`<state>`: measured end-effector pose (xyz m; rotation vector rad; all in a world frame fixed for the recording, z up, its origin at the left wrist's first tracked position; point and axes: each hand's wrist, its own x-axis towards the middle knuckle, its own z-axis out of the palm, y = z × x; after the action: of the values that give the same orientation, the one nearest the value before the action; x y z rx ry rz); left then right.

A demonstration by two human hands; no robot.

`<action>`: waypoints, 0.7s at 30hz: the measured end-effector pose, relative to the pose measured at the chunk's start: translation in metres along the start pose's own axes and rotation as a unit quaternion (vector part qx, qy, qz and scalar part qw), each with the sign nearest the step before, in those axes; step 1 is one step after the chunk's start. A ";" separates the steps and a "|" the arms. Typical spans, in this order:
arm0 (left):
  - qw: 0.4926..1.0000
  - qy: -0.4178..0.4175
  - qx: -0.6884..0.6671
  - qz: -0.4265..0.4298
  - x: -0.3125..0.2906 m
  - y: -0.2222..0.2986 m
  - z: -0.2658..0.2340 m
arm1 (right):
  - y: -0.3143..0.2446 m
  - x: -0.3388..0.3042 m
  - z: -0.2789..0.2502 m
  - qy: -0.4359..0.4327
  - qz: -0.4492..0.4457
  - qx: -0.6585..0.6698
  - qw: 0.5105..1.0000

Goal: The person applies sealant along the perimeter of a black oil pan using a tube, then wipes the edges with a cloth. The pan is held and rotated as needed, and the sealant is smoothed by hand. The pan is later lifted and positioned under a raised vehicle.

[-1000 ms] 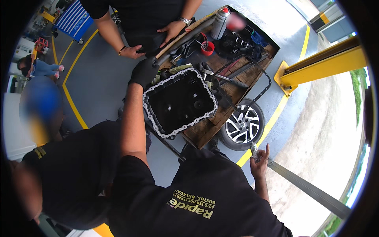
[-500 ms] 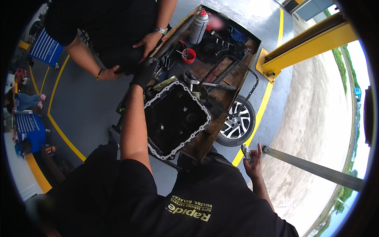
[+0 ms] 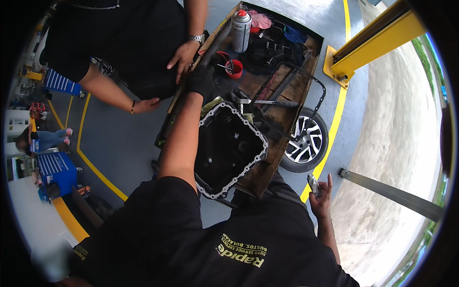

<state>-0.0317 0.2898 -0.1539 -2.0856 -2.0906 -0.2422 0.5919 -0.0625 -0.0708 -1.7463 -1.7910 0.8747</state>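
Note:
My left hand point(image 3: 202, 85), in a black glove, reaches over the left side of the wooden-bottomed tray point(image 3: 258, 178), close to a small red cup point(image 3: 234, 69) with metal pieces in it. Its fingers are dark and blurred, so any hold is hidden. Under that forearm lies a black oil pan point(image 3: 224, 153) with a silvery, bolt-holed rim, its hollow facing up. My bare right hand point(image 3: 321, 197) is out to the right, away from the tray, gripping a crumpled silvery tube with one finger raised. Beyond the pan rest a ratchet point(image 3: 272, 103) and a thin black gasket point(image 3: 321, 91).
A spray can point(image 3: 241, 32) with a red cap stands at the tray's far end, beside a pink cloth point(image 3: 259, 20). A co-worker's hands point(image 3: 183, 58) are at the left edge. An alloy wheel point(image 3: 305, 141) and a yellow lift post point(image 3: 368, 43) stand to the right.
My gloved left hand has moved away from the co-worker's hands and further over the tray. The co-worker's hands have drawn apart. My right hand still grips the tube; the whole view has shifted slightly.

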 end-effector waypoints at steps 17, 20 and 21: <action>0.985 -0.021 -0.172 -0.020 0.056 -0.045 -0.106 | 0.002 -0.003 0.014 0.040 0.008 0.042 0.998; 0.996 -0.065 -0.066 0.002 0.021 -0.026 -0.075 | -0.002 0.007 0.002 0.022 -0.006 0.023 0.999; 0.998 -0.051 -0.029 -0.007 0.010 -0.003 -0.095 | -0.006 0.009 0.000 0.022 -0.001 0.022 1.000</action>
<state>-0.0338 0.2772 -0.0597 -2.1598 -2.1820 -0.2051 0.5873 -0.0534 -0.0676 -1.7219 -1.7331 0.8613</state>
